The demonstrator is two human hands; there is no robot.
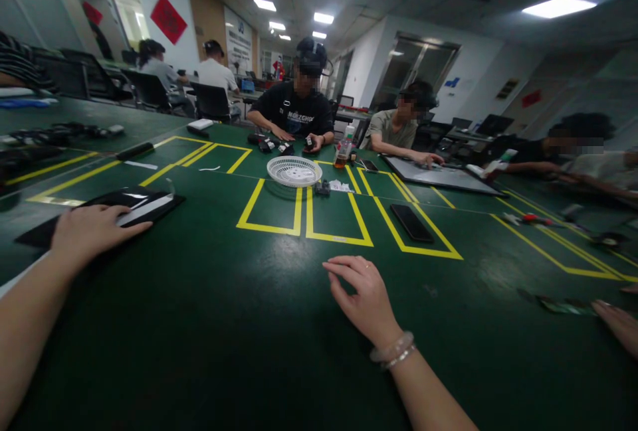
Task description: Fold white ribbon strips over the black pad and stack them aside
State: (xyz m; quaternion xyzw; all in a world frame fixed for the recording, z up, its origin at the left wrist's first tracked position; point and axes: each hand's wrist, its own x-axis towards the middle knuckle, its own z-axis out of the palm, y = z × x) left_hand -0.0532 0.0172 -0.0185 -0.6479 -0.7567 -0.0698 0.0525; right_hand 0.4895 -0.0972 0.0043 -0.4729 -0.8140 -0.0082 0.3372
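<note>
At the left, my left hand (92, 232) lies palm down with its fingers spread on a flat, shiny black pouch (167, 200). A white strip (147, 208) runs along the pouch, and one end of it curls up. My right hand (361, 291), with bracelets at the wrist, is over the green table (279, 325) near the middle. Its fingers are loosely bent, and a gap shows between the thumb and the forefinger. Nothing is visible in it. The nearest object to it is a black phone (411, 222), lying inside a yellow tape outline.
A white round basket (294, 172) stands ahead, beside a small dark device (323, 187) and a bottle (343, 152). A person (294, 102) across the table handles small dark items. Another person works at a large dark board (438, 175). A hand (618, 321) shows at the right edge.
</note>
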